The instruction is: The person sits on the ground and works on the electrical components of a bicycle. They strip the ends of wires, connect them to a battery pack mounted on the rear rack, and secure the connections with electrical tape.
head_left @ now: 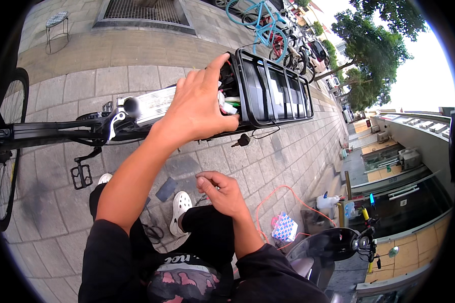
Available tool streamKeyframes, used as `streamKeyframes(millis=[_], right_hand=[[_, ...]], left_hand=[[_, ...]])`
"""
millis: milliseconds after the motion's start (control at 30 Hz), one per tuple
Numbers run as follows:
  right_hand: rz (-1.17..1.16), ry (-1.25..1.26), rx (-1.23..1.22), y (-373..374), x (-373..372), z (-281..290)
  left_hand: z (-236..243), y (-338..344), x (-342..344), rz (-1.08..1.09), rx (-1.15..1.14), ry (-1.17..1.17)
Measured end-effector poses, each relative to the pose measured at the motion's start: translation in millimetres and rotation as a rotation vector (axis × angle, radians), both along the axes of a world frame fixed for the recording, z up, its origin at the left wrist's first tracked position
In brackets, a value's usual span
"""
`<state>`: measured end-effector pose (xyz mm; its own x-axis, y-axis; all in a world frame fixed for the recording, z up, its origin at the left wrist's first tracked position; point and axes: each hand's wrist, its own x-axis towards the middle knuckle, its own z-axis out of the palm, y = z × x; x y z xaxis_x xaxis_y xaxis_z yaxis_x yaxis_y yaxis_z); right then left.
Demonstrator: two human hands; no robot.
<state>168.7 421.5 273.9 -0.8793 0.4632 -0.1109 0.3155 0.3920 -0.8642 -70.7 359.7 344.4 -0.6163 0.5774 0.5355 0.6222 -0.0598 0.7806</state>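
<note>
An electric bicycle lies across the view, its black frame (40, 132) at the left and its black rear rack (275, 93) at the right. Between seat post and rack is a long silver metal case (156, 104). My left hand (192, 108) spans the case's end beside the rack, thumb on the near side and fingers on the far side. Coloured wires (230, 105) show in the gap by the rack, partly hidden by that hand. Below the rack hangs a dark key (241, 140). My right hand (222, 194) is apart from the bike, its fingers curled together; anything in them is hidden.
A dark flat piece (166, 189) lies on the paving near my white shoe (181, 209). To the right are an orange cable (260, 207), a blue-and-white checked box (285, 227) and a parked scooter (333, 242). Farther off stand a stool (57, 21) and parked bicycles (270, 33).
</note>
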Motion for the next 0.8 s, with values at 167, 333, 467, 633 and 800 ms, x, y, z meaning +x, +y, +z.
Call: streamKeyframes(millis=[167,333,467,633,800], right_hand=[[-0.023,-0.013,-0.017,-1,2,2],[0.003,0.032,-0.015,0,2,-6],[0.013,0.023,0.026,2,0,-8],[-0.078,-0.036,0.088,20,21,-28],[-0.239,-0.107,0.263,31,46,-61]], left_hand=[[-5,-10,0,-0.021,-0.048,-0.058],[-4,-20,-6,-0.133,0.016,-0.055],[-14,-24,-12,-0.140,0.047,0.087],[-20,-39,-19,-0.141,-0.021,0.174],[-30,-36,-25,-0.145,0.079,0.158]])
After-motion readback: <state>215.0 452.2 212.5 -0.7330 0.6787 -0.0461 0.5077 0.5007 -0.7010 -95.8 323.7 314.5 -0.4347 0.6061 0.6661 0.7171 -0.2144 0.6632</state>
